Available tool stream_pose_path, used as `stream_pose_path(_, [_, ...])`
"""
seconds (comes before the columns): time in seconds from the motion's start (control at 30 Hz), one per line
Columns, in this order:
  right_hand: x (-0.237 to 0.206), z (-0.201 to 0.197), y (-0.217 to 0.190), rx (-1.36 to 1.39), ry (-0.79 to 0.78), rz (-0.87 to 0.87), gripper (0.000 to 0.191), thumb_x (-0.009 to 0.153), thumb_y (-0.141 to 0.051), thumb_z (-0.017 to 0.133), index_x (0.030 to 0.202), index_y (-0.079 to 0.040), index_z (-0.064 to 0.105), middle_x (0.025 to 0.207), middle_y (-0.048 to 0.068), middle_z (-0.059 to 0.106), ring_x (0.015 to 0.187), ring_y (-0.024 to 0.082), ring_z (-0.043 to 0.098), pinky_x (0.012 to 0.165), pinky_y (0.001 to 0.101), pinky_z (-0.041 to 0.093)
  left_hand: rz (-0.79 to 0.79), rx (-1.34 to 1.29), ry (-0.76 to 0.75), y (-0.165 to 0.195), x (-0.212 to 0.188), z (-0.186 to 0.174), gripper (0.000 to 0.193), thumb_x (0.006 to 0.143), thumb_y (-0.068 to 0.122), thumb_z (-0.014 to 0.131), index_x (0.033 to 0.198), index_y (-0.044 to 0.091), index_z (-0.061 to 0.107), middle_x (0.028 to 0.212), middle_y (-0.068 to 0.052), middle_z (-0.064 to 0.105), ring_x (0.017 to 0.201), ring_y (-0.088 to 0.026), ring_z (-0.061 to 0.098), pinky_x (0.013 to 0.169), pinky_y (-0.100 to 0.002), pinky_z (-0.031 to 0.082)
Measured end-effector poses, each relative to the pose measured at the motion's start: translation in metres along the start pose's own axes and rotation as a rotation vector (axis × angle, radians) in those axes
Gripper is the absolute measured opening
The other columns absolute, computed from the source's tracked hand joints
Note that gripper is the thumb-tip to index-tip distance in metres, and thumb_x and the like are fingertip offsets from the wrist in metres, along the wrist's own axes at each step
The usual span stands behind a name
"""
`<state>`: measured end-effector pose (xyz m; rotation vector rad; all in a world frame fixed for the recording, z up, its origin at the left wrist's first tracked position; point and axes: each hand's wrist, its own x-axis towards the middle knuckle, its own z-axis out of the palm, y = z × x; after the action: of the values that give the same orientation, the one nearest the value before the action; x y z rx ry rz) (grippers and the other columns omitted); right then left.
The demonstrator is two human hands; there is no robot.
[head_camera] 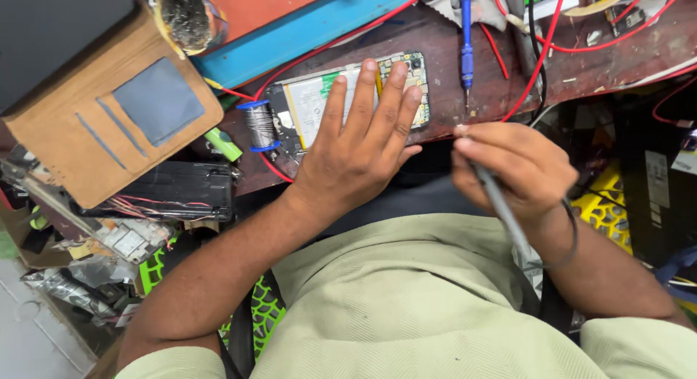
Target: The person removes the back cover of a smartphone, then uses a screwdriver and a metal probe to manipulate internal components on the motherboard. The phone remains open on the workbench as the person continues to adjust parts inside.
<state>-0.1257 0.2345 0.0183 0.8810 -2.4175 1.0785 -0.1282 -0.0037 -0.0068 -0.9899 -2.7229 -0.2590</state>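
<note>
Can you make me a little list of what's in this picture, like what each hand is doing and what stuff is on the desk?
Left hand: left hand lies flat on the opened phone, fingers spread
Right hand: right hand grips a thin grey tool with a cord
Phone: back cover off, insides showing, lying on the brown bench
Beside the phone: spool of wire, blue screwdriver, red wires
Far left: brown wallet case

Premises: small electronics repair workshop. Evidence: cluttered worktop (465, 110), opened phone (348, 99), solder spool (260, 125), screwdriver (466, 41), loose red wires (541, 59).
</note>
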Motion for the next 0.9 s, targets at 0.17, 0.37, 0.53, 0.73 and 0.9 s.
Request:
stream_pose_path(0.17, [0.002, 0.01, 0.005, 0.044, -0.05, 0.024, 0.026, 0.09, 0.005, 0.087, 0.107, 0.0, 0.066, 0.103, 0.017, 0.074, 0.095, 0.03, 0.077, 0.082, 0.0367, 0.064, 0.03, 0.076, -0.003, 0.001, 0.0, 0.005, 0.071, 0.107, 0.049, 0.067, 0.153, -0.004, 0.052, 0.162, -0.025, 0.046, 0.147, -0.046, 0.045, 0.122, -0.06, 0.033])
stream_pose_path(0.37, [0.008, 0.009, 0.008, -0.069, -0.113, -0.094, 0.023, 0.087, 0.002, 0.089, 0.1, -0.001, 0.07, 0.103, 0.015, 0.073, 0.086, 0.029, 0.074, 0.074, 0.0367, 0.061, 0.117, 0.123, 0.062, -0.002, -0.004, 0.003, 0.047, 0.112, 0.033, 0.059, 0.144, -0.001, 0.064, 0.159, -0.018, 0.051, 0.145, -0.038, 0.051, 0.12, -0.055, 0.04])
stream_pose_path(0.53, [0.014, 0.012, 0.009, -0.114, -0.108, -0.16, 0.021, 0.084, 0.001, 0.088, 0.094, -0.001, 0.07, 0.099, 0.015, 0.073, 0.081, 0.029, 0.074, 0.07, 0.0366, 0.061, 0.143, 0.139, 0.079, -0.003, -0.003, 0.002, 0.037, 0.115, 0.028, 0.06, 0.138, 0.0, 0.068, 0.153, -0.018, 0.058, 0.139, -0.036, 0.057, 0.115, -0.051, 0.045])
stream_pose_path(0.73, [0.009, 0.017, 0.015, -0.134, -0.076, -0.222, 0.018, 0.088, 0.001, 0.087, 0.096, -0.002, 0.071, 0.101, 0.014, 0.074, 0.081, 0.028, 0.074, 0.07, 0.0358, 0.06, 0.133, 0.136, 0.082, -0.002, -0.002, 0.002, 0.038, 0.112, 0.025, 0.058, 0.139, 0.001, 0.068, 0.153, -0.017, 0.057, 0.139, -0.035, 0.057, 0.116, -0.05, 0.044])
stream_pose_path(0.9, [0.004, 0.019, 0.018, -0.145, -0.066, -0.232, 0.016, 0.09, 0.0, 0.086, 0.096, -0.001, 0.071, 0.101, 0.014, 0.074, 0.081, 0.028, 0.074, 0.069, 0.0354, 0.06, 0.129, 0.122, 0.073, -0.002, -0.002, 0.0, 0.037, 0.112, 0.025, 0.059, 0.139, 0.001, 0.068, 0.154, -0.017, 0.057, 0.139, -0.035, 0.057, 0.116, -0.05, 0.044])
